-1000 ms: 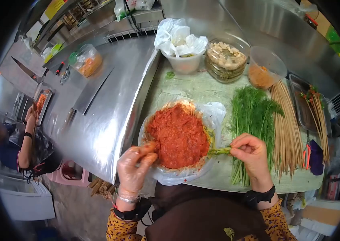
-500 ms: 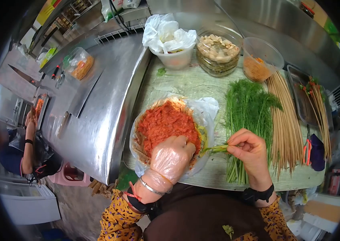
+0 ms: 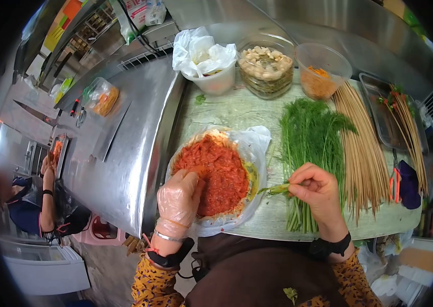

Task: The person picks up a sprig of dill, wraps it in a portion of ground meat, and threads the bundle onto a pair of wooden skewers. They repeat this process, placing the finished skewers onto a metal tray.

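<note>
My left hand (image 3: 179, 197), in a clear plastic glove, is over the left part of a bowl lined with a white plastic bag (image 3: 257, 140). Its fingers are pinched together at the surface of the red chopped paste (image 3: 221, 176), with a reddish bit at the tips. Bare, my right hand (image 3: 316, 192) pinches a slim, limp yellow-green vegetable (image 3: 276, 190) between thumb and fingers, its free end pointing left toward the bowl. Yellow-green pieces show along the bowl's right inner edge. Behind the right hand lies a bunch of dill (image 3: 311, 138).
Wooden skewers (image 3: 365, 153), orange-handled scissors (image 3: 394, 181) and a metal tray (image 3: 380, 117) lie right. At the back stand a bagged tub (image 3: 211, 82), a jar with garlic (image 3: 266, 66) and a tub of orange shreds (image 3: 321, 77). Left, a knife (image 3: 111, 135) and another person (image 3: 32, 204).
My gloved left hand has moved left and up from the lower right of the paste to its left side. The right hand still pinches the vegetable. The view has shifted slightly.
</note>
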{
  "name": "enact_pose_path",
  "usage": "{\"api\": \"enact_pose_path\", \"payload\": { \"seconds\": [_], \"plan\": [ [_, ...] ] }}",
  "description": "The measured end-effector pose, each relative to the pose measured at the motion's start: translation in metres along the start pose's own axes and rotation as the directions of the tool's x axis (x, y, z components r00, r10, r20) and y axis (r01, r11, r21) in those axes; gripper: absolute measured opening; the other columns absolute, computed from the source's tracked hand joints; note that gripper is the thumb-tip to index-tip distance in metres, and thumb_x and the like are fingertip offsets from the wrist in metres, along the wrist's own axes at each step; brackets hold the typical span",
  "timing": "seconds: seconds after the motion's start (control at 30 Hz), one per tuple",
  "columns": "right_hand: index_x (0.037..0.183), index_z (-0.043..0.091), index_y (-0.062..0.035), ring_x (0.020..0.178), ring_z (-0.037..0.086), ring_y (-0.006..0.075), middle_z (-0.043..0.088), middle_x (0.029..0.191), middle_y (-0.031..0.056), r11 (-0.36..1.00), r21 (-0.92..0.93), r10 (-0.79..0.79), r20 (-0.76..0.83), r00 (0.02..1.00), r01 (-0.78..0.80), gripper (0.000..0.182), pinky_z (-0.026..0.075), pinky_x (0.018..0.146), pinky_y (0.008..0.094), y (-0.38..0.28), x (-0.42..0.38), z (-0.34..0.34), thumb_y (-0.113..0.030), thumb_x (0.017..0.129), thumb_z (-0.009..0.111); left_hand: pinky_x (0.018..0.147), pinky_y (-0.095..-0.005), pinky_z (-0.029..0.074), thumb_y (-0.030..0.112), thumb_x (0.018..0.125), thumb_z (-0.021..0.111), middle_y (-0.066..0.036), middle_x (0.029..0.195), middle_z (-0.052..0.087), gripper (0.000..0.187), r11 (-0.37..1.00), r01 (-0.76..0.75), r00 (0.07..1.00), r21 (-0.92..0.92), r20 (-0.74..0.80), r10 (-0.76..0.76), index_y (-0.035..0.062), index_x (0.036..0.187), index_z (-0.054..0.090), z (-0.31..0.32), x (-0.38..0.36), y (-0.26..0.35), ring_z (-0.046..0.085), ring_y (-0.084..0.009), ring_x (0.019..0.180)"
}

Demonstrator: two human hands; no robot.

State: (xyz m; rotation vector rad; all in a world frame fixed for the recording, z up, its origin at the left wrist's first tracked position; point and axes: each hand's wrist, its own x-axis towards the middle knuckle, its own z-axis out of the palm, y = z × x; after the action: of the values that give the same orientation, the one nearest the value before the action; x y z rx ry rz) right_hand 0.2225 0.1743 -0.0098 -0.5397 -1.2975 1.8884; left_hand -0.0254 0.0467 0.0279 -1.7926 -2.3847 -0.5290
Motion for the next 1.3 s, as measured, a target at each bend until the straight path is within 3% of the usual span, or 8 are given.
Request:
{"api": "enact_pose_path", "payload": {
  "seconds": [0.3,0.5,0.83,1.03,1.13,1.2,1.23,1.3],
  "plan": [
    [0.085,0.06,0.0037,0.08,0.058,0.014,0.056,0.09,0.0083,1.0,-0.002,0.019,-0.029,0.999,-0.019,0.013,0.05,0.071,0.0247,0.001,0.001,0.001,0.012,0.076,0.063,0.059,-0.0339,0.048,0.005,0.074,0.067,-0.014,0.075,0.06,0.011,0.996,0.067,0.985,-0.058,-0.153,-0.075,0.0036,0.086,0.066,-0.018,0.019,-0.039,0.061,-0.0314,0.066],
    [0.085,0.06,0.0033,0.08,0.058,0.0138,0.056,0.091,0.0081,0.999,-0.011,0.045,0.007,0.999,-0.045,0.013,0.05,0.072,0.0244,0.003,0.001,0.004,0.012,0.076,0.063,0.07,-0.0382,0.048,0.005,0.071,0.062,-0.011,0.084,0.061,0.023,0.982,-0.149,0.969,0.117,0.217,0.122,0.0106,0.093,0.067,0.003,0.061,-0.066,0.06,-0.0316,0.081],
    [0.087,0.06,0.0028,0.08,0.058,0.0133,0.056,0.091,0.0076,1.0,0.012,0.026,0.009,1.0,-0.026,0.013,0.05,0.071,0.0246,0.002,-0.001,-0.001,0.01,0.078,0.063,0.068,-0.0394,0.047,0.012,0.076,0.06,-0.013,0.078,0.059,0.012,0.985,-0.173,0.948,0.027,0.274,0.159,0.0078,0.085,0.067,0.009,0.064,-0.076,0.059,-0.0333,0.076],
    [0.087,0.06,0.0027,0.08,0.058,0.013,0.056,0.091,0.0074,0.998,0.018,0.052,0.008,0.999,-0.052,0.013,0.05,0.071,0.0244,0.004,-0.001,-0.001,0.01,0.078,0.062,0.068,-0.0407,0.046,0.016,0.078,0.061,-0.018,0.077,0.058,0.014,0.996,-0.076,0.937,-0.038,0.338,0.084,0.0034,0.083,0.065,-0.014,0.045,-0.07,0.058,-0.0358,0.076],
    [0.088,0.06,0.0025,0.08,0.058,0.0128,0.056,0.092,0.0073,0.998,0.012,0.059,-0.004,0.998,-0.059,0.013,0.05,0.071,0.0242,0.004,-0.002,-0.002,0.01,0.078,0.063,0.065,-0.0386,0.046,0.014,0.08,0.063,-0.015,0.075,0.059,0.014,0.961,0.174,0.908,-0.213,0.412,-0.073,0.0026,0.086,0.066,-0.021,0.031,-0.067,0.057,-0.0319,0.069],
    [0.088,0.06,0.0024,0.08,0.058,0.0126,0.056,0.092,0.0073,0.998,0.011,0.062,-0.011,0.998,-0.062,0.013,0.05,0.071,0.024,0.005,-0.002,-0.001,0.01,0.078,0.063,0.058,-0.0317,0.044,0.012,0.082,0.065,-0.006,0.074,0.06,0.015,0.809,0.032,0.99,-0.587,0.132,0.057,-0.0018,0.087,0.065,-0.012,0.021,-0.07,0.055,-0.0201,0.064],
    [0.088,0.06,0.0023,0.08,0.058,0.0126,0.056,0.092,0.0073,0.998,0.008,0.066,-0.006,0.998,-0.066,0.013,0.05,0.071,0.0239,0.005,-0.002,0.0,0.01,0.078,0.063,0.058,-0.0317,0.044,0.012,0.082,0.065,-0.006,0.074,0.06,0.015,0.809,0.033,0.99,-0.587,0.13,0.054,-0.0018,0.087,0.065,-0.015,0.018,-0.061,0.055,-0.0201,0.064],
    [0.088,0.06,0.0022,0.08,0.058,0.0125,0.056,0.092,0.0073,0.998,0.001,0.069,-0.001,0.998,-0.069,0.013,0.05,0.071,0.0237,0.005,-0.002,0.001,0.01,0.078,0.063,0.052,-0.0242,0.041,0.012,0.083,0.067,0.001,0.071,0.059,0.017,0.358,0.418,0.904,-0.835,0.346,-0.25,-0.0042,0.083,0.065,-0.025,0.014,-0.037,0.052,-0.01,0.06]
  ]
}}
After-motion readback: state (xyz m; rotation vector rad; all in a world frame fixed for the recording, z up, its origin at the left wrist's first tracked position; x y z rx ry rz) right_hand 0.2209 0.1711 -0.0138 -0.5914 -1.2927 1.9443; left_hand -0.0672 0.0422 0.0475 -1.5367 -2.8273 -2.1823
